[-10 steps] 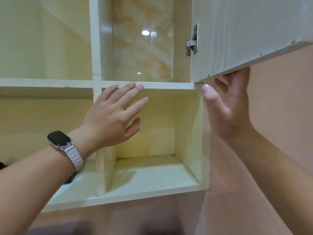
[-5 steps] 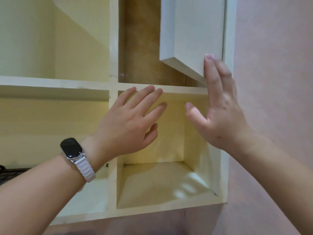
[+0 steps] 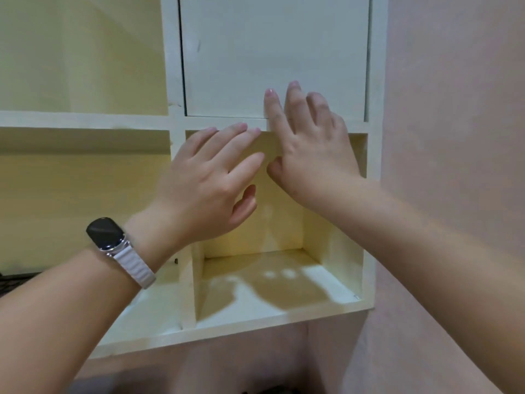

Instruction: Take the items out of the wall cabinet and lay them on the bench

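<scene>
The cream wall cabinet (image 3: pixel 176 123) fills the view. Its upper right door (image 3: pixel 272 55) is closed flat against the frame. My right hand (image 3: pixel 309 146) rests with spread fingers on the door's lower edge, holding nothing. My left hand (image 3: pixel 207 183), with a black watch on a white strap at the wrist, hovers open in front of the lower right compartment (image 3: pixel 272 277), just left of the right hand. That compartment holds no items. The left compartments show bare cream walls.
A pink wall (image 3: pixel 454 137) runs along the cabinet's right side and below it. A dark object (image 3: pixel 14 282) shows at the left edge in the lower left compartment, partly hidden by my forearm.
The upper right door swung from wide open to closed, pushed by my right hand. My left hand stayed open before the lower compartment. The view shifted left.
</scene>
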